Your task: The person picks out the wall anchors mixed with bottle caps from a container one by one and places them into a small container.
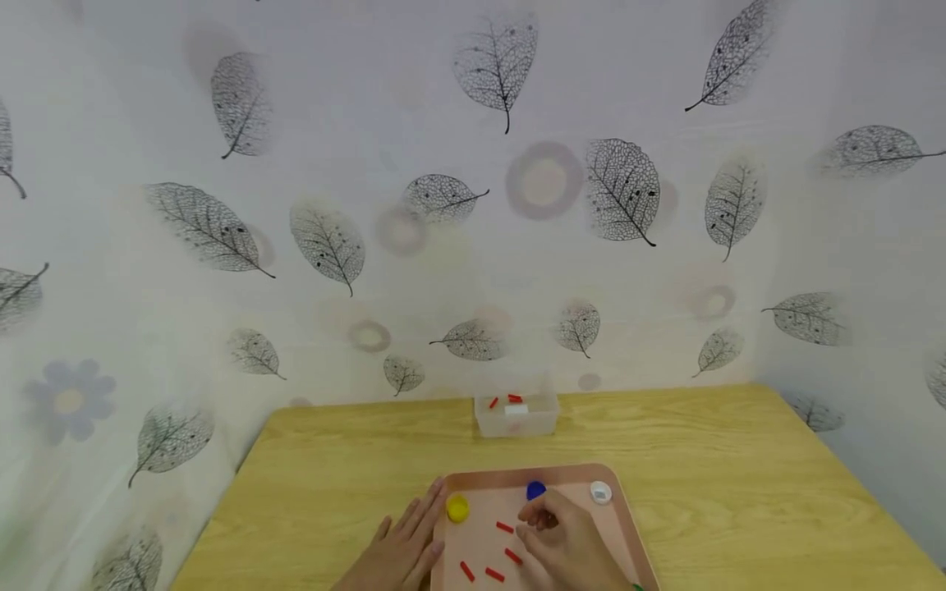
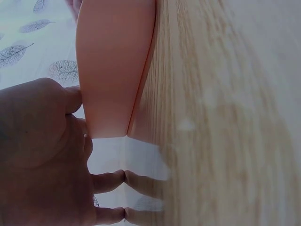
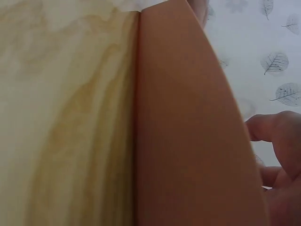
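My left hand point(image 1: 402, 542) lies with straight fingers along the left side of a pink tray point(image 1: 643, 542), its thumb over the rim. In the left wrist view, fingertips of the left hand point(image 2: 47, 146) touch the table. Above the tray floor, my right hand point(image 1: 569, 538) has bent fingers, with a gap showing between thumb and forefinger and nothing visible in it. Several red sticks point(image 1: 495, 574) lie in the tray, one red stick point(image 1: 505, 527) just left of those fingertips. A blue cap point(image 1: 535, 490) is just beyond the right hand, partly hidden.
A yellow cap point(image 1: 457, 507) sits in the tray's far left corner, a white cap point(image 1: 601, 492) in the far right. Something green point(image 1: 637, 587) peeks out by the right wrist. Behind, a clear box point(image 1: 517, 423) with red sticks stands on the wooden table point(image 1: 355, 451) against the leaf-patterned wall.
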{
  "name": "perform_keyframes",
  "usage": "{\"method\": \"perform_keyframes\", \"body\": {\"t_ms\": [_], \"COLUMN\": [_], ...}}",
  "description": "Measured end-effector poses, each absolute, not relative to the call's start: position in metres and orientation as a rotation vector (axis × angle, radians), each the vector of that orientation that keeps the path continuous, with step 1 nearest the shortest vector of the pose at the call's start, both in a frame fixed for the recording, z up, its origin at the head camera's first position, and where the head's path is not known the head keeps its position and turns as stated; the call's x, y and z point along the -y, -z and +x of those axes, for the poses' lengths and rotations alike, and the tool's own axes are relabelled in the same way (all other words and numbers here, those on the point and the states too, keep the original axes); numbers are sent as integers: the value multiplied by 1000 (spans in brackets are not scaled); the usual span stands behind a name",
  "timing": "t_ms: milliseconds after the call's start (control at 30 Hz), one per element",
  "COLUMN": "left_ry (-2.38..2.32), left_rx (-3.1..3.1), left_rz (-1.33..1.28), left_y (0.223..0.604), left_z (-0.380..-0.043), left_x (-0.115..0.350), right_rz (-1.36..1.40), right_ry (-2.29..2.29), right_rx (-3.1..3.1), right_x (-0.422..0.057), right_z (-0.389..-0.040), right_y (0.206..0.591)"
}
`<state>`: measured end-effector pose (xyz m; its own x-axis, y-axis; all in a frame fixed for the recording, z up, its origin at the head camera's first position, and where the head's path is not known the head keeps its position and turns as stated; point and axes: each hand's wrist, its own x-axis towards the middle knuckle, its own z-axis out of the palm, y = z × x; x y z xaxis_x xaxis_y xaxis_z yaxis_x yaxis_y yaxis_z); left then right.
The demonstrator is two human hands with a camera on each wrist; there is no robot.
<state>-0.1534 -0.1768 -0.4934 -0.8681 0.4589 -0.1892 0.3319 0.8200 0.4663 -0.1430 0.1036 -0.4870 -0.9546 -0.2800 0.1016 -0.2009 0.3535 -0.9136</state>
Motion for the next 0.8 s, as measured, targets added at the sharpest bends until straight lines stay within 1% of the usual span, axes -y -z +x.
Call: {"method": "perform_keyframes", "body": {"t_ms": [167, 467, 700, 800], "left_ry": [-621, -622, -622, -623], "left_rx": [-2701, -2671, -2692, -2707], "left_rz": [619, 601, 607, 619], "left_y": [495, 496, 498, 499], "left_z": [-157, -157, -156, -155], "left_x": [178, 178, 179, 180], "right_rz": [-500, -423, -295, -341], "right_ry": [1690, 1574, 1502, 1455], "right_rx": [-2493, -2400, -2315, -2355], "right_x": [-102, -105, -101, -100], "right_z": [-144, -144, -139, -139], "right_y": [496, 503, 504, 504]}}
